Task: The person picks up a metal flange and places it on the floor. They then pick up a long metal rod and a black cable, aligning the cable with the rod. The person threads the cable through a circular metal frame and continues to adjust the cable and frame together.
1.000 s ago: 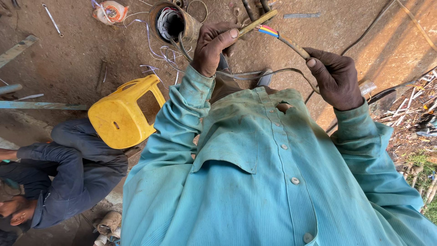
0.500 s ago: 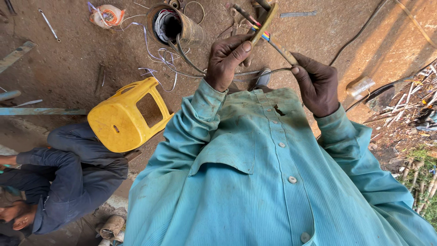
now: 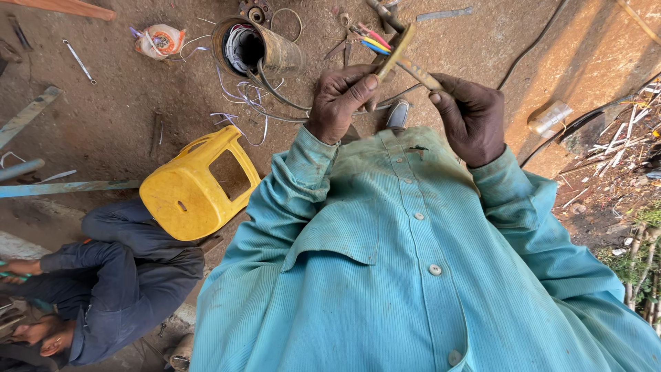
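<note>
Bare earth floor [image 3: 110, 124], brown and dusty. Lying directly on it: yellow plastic stool [image 3: 196, 186] tipped on its side, rusty cylindrical motor casing [image 3: 256, 47] with loose wires [image 3: 237, 103] spilling out, wrench [image 3: 77, 60], small bag [image 3: 160, 40], plastic bottle [image 3: 549, 118], wooden planks [image 3: 65, 187].

Cable [image 3: 413, 69] held between left hand [image 3: 339, 103] and right hand [image 3: 471, 117]: outer sheath seen as dull, worn plastic; inner cores [image 3: 372, 40] coated in smooth coloured plastic. Shirt [image 3: 413, 275]: teal cloth, finely ribbed, matt, soiled, with glossy plastic buttons. Stool [image 3: 196, 186]: yellow moulded plastic, smooth, slightly shiny, scuffed. Cylinder [image 3: 265, 48]: metal, rusted and rough, with bundled wire windings seen inside. Ground [image 3: 124, 117]: bare packed earth, matt, gritty. Spanner [image 3: 78, 60]: bright bare metal. Seated person's clothing [image 3: 124, 289]: dark matt cloth.
</note>
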